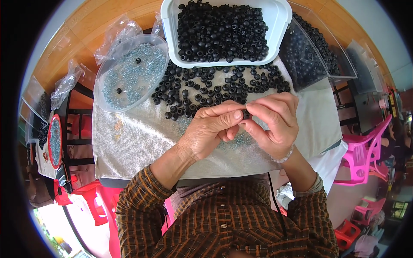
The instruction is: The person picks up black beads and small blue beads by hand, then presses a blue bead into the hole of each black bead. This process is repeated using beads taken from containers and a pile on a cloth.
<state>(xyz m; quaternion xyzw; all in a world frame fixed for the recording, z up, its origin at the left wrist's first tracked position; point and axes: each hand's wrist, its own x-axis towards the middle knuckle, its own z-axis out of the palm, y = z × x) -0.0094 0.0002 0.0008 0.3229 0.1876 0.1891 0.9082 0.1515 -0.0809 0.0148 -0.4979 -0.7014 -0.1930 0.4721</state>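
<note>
Together, both hands, left hand (211,129) and right hand (273,122), pinching one black bead (246,115), white tray (282,17) beyond, clear round lid (129,73) left.

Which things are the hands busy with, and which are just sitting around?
Busy with: left hand, right hand, the black ring pinched between them, loose black rings on the towel.

Sitting around: plastic bags, pink chair, red stool.

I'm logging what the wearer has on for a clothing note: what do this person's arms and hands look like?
Both arms wear a brown plaid shirt with orange and dark stripes. The left sleeve is pushed up to mid forearm; the right sleeve ends near the wrist, with a pale inner cuff showing. The right hand has a bracelet of pale beads at the wrist. The left hand is bare, no gloves.
</note>
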